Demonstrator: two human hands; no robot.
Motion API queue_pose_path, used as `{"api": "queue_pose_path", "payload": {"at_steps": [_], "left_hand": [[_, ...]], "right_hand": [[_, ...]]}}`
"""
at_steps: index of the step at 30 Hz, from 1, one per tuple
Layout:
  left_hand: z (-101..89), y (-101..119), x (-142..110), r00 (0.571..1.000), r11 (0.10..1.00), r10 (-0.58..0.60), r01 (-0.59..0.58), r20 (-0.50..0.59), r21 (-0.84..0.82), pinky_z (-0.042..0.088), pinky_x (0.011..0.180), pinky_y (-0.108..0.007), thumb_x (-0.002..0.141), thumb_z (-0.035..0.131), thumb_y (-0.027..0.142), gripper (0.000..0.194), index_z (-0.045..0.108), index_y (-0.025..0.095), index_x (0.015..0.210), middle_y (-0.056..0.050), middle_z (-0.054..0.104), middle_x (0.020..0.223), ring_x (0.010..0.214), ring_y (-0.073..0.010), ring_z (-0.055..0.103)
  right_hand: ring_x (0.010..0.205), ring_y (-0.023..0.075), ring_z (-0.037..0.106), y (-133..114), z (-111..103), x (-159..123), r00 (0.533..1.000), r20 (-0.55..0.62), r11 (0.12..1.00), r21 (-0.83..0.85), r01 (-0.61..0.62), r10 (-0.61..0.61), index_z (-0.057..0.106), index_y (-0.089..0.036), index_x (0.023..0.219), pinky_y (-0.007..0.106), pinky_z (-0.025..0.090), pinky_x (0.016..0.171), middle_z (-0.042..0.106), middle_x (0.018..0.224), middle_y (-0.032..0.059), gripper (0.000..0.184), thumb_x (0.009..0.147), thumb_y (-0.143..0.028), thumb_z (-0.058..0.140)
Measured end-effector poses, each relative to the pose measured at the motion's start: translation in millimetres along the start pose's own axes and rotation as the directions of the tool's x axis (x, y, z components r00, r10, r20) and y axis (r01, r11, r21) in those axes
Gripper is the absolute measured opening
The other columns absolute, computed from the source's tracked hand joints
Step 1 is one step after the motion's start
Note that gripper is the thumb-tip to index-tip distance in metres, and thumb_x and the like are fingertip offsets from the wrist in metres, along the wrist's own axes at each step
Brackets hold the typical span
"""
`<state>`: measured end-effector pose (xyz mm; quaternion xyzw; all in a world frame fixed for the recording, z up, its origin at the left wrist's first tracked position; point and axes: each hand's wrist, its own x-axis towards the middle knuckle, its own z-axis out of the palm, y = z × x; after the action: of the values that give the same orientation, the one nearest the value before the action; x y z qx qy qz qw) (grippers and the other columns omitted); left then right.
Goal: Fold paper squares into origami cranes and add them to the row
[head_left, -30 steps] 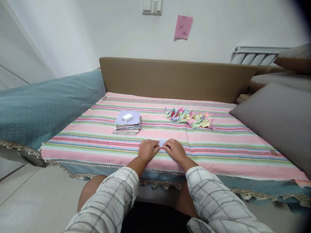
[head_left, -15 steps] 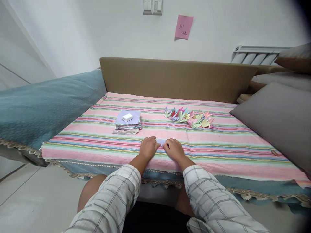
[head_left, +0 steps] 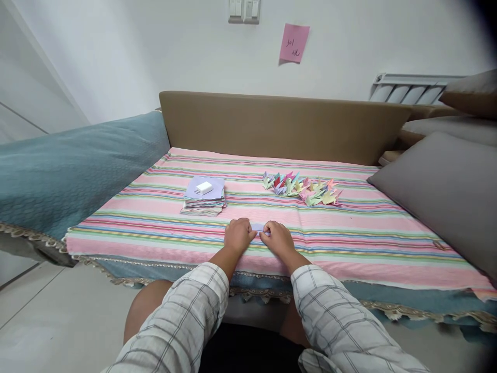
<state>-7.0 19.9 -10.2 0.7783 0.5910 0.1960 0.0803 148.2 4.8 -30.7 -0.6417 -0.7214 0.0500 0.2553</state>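
- On the striped cloth, seen from the head, lies purple paper, near the front edge.
- Left hand and right hand each pinch one end, fingers close together.
- Best, I think, to match edges and press any fold flat.

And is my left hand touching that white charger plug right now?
No, your left hand is at the lavender paper, while the white charger plug lies apart from it, on the stack of paper squares.

Past the held paper, open cloth runs between stack and folded cranes; a cushion blocks right.
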Motion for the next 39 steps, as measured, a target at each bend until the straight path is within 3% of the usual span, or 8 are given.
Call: {"api": "queue_pose_path", "payload": {"at_steps": [7, 13, 18, 23, 28, 30, 33, 39], "left_hand": [[-1.0, 0.4, 0.7, 0.999, 0.999, -0.044, 0.045, 0.011, -0.019, 0.038, 0.073, -0.031, 0.074, 0.066, 0.033, 0.015, 0.057, 0.021, 0.076, -0.003, 0.064, 0.085, 0.089, -0.0219, 0.055], [0.1, -1.3, 2.0, 0.999, 0.997, -0.048, 0.048, 0.014, -0.056, 0.039, 0.072, -0.031, 0.073, 0.066, 0.033, 0.015, 0.057, 0.021, 0.074, -0.003, 0.064, 0.082, 0.088, -0.0223, 0.055], [0.0, -9.4, 7.7, 0.999, 0.994, -0.035, 0.039, 0.036, -0.103, 0.042, 0.071, -0.030, 0.071, 0.067, 0.027, 0.012, 0.059, 0.022, 0.077, -0.002, 0.066, 0.081, 0.086, -0.0215, 0.057], [-1.6, -20.9, 7.2, 0.998, 0.987, 0.055, -0.048, 0.038, -0.153, 0.044, 0.082, -0.030, 0.073, 0.062, 0.014, 0.011, 0.064, 0.021, 0.080, -0.002, 0.068, 0.099, 0.094, -0.0190, 0.059], [5.8, -22.5, -6.3, 0.977, 0.973, 0.201, -0.208, -0.070, -0.104, 0.039, 0.098, -0.039, 0.083, 0.054, 0.020, 0.021, 0.073, 0.029, 0.089, 0.000, 0.050, 0.134, 0.117, -0.0231, 0.046], [9.4, -21.6, -10.2, 0.964, 0.966, 0.246, -0.253, -0.103, -0.057, 0.039, 0.098, -0.043, 0.084, 0.055, 0.023, 0.021, 0.073, 0.032, 0.091, 0.001, 0.048, 0.136, 0.117, -0.0247, 0.044], [12.6, -21.5, -12.4, 0.954, 0.961, 0.272, -0.275, -0.128, -0.009, 0.041, 0.096, -0.044, 0.084, 0.056, 0.025, 0.021, 0.073, 0.034, 0.092, 0.001, 0.048, 0.136, 0.117, -0.0258, 0.043], [11.5, -21.1, -16.3, 0.928, 0.948, 0.318, -0.318, -0.195, 0.033, 0.039, 0.098, -0.045, 0.079, 0.057, 0.020, 0.023, 0.073, 0.029, 0.092, -0.003, 0.046, 0.137, 0.115, -0.0266, 0.044]], "right_hand": [[0.089, 0.0170, 0.053, 11.1, -1.0, -6.0, 0.984, 0.058, 0.985, 0.036, 0.168, -0.170, 0.070, -0.029, 0.091, 0.028, 0.036, 0.076, 0.063, 0.095, 0.0021, 0.022, 0.084, -0.018, 0.052], [0.092, 0.0193, 0.053, 8.8, -0.7, -10.8, 0.981, 0.060, 0.981, -0.035, 0.188, -0.186, 0.071, -0.035, 0.096, 0.032, 0.037, 0.079, 0.063, 0.097, 0.0025, 0.032, 0.083, -0.013, 0.051], [0.091, 0.0197, 0.053, 9.9, -0.9, -8.3, 0.982, 0.058, 0.983, -0.006, 0.181, -0.181, 0.072, -0.028, 0.088, 0.031, 0.038, 0.080, 0.065, 0.096, 0.0034, 0.030, 0.081, -0.010, 0.050], [0.088, 0.0190, 0.053, 12.2, -0.6, -7.7, 0.982, 0.047, 0.983, 0.039, 0.182, -0.184, 0.071, -0.022, 0.082, 0.030, 0.039, 0.081, 0.066, 0.092, 0.0039, 0.030, 0.078, -0.005, 0.048], [0.097, 0.0202, 0.050, 14.9, 2.6, -13.9, 0.973, -0.078, 0.973, 0.066, 0.222, -0.217, 0.072, -0.023, 0.083, 0.033, 0.039, 0.088, 0.062, 0.099, 0.0054, 0.030, 0.078, -0.007, 0.048], [0.107, 0.0219, 0.047, 16.3, 3.8, -15.2, 0.971, -0.121, 0.975, 0.062, 0.215, -0.207, 0.072, -0.024, 0.082, 0.037, 0.036, 0.093, 0.059, 0.110, 0.0057, 0.028, 0.077, -0.008, 0.049], [0.111, 0.0215, 0.048, 18.6, 4.4, -15.5, 0.973, -0.094, 0.970, 0.103, 0.221, -0.211, 0.071, -0.025, 0.086, 0.038, 0.035, 0.096, 0.058, 0.120, 0.0038, 0.031, 0.077, -0.008, 0.046], [0.100, 0.0189, 0.055, 18.9, 1.6, -19.2, 0.967, -0.157, 0.941, 0.245, 0.235, -0.200, 0.063, -0.019, 0.103, 0.033, 0.040, 0.091, 0.066, 0.107, 0.0052, 0.034, 0.081, -0.011, 0.039]]}}
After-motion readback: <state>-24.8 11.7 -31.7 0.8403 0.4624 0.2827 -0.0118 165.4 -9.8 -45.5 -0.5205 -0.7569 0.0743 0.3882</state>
